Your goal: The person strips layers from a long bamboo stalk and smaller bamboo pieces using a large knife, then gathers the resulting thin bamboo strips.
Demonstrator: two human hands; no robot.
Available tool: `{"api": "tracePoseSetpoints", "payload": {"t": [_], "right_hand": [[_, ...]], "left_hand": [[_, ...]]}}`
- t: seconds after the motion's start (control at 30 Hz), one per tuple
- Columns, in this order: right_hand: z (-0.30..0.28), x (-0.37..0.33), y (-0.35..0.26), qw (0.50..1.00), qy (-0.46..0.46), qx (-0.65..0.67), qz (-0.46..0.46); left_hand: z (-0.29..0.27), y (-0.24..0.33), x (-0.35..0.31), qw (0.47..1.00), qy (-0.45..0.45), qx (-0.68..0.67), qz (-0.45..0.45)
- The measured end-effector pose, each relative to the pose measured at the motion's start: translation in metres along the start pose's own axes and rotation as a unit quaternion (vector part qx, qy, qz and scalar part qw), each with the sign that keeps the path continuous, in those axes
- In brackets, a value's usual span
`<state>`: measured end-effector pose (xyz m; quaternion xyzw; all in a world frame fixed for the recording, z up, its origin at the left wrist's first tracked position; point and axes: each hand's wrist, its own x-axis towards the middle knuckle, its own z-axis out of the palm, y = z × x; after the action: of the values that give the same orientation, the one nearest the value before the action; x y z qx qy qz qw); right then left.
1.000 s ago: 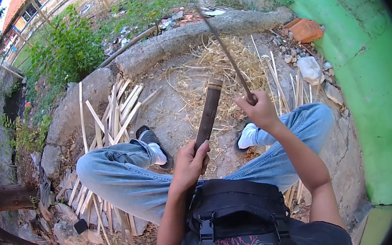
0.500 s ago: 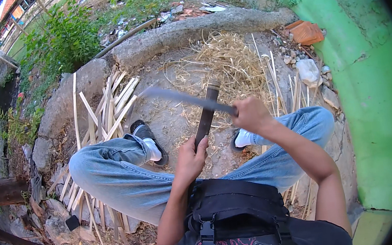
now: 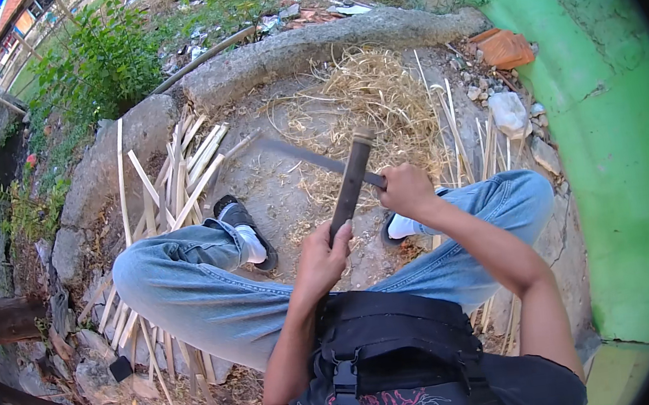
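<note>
My left hand (image 3: 321,260) is closed around the lower end of a dark, flat-sided stick (image 3: 350,181), which points up and away with a pale band at its tip. In my closed right hand (image 3: 408,188) is a knife (image 3: 312,156), its long blade blurred by motion and pointing to the far left. Blade and stick cross; the stick seems to pass in front of the blade. Whether they touch, I cannot tell. Both hands are above the ground between my bent knees.
Pale split strips (image 3: 186,169) lie heaped at the left, with more strips (image 3: 456,137) at the right. Beyond my feet is a pile of curly shavings (image 3: 376,94). A low concrete edge (image 3: 324,44), a white stone (image 3: 509,114) and a green wall (image 3: 616,195) border the spot.
The knife has shifted slightly left and down, and its blade now passes behind the stick instead of across its front. The stick has tilted a little to the right.
</note>
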<state>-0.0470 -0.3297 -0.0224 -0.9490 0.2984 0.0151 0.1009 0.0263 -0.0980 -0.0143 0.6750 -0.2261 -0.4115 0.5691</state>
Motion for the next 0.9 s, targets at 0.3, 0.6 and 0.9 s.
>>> {"api": "tracePoseSetpoints", "payload": {"t": [0.3, 0.6, 0.9], "right_hand": [[-0.042, -0.016, -0.008, 0.98, 0.066, 0.183, 0.046], [-0.023, -0.003, -0.002, 0.994, 0.058, 0.092, -0.018], [-0.013, -0.011, -0.013, 0.997, 0.027, 0.063, -0.045]], "left_hand": [[-0.012, -0.001, 0.002, 0.99, -0.023, -0.115, -0.082], [-0.009, 0.001, 0.002, 0.989, -0.037, -0.113, -0.083], [-0.01, -0.001, 0.004, 0.986, -0.042, -0.131, -0.095]]}}
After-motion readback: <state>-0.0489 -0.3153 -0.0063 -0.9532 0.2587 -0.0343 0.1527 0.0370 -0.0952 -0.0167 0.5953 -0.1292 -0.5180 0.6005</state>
